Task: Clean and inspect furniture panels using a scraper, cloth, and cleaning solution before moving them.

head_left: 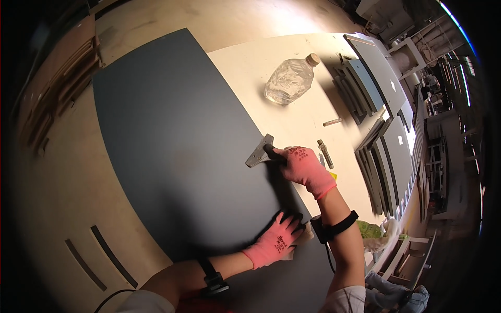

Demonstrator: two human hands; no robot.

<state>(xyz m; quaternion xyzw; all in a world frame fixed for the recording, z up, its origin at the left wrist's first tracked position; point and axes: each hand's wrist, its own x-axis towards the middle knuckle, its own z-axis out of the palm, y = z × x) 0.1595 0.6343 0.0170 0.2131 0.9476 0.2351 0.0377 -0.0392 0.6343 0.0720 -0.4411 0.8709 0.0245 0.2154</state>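
My right hand (309,169), in a pink glove with dark fingertips, grips a scraper (258,152) with a wide flat metal blade. The blade rests over the right edge of a large dark grey panel (172,125). Nearer to me, my left hand (275,241), gloved alike, lies low over the panel's right side with its fingers partly apart. A pale beige cloth (303,236) shows from under its fingers and palm; how firmly it is held is hidden. Dark straps with small devices sit on both forearms.
A clear bottle (290,79) with a tan cap lies on the pale table (245,62) beyond my right hand. A small metal tool (325,154) lies nearby. Stacked grey panels (383,167) line the right side. Two dark strips (114,256) lie at lower left.
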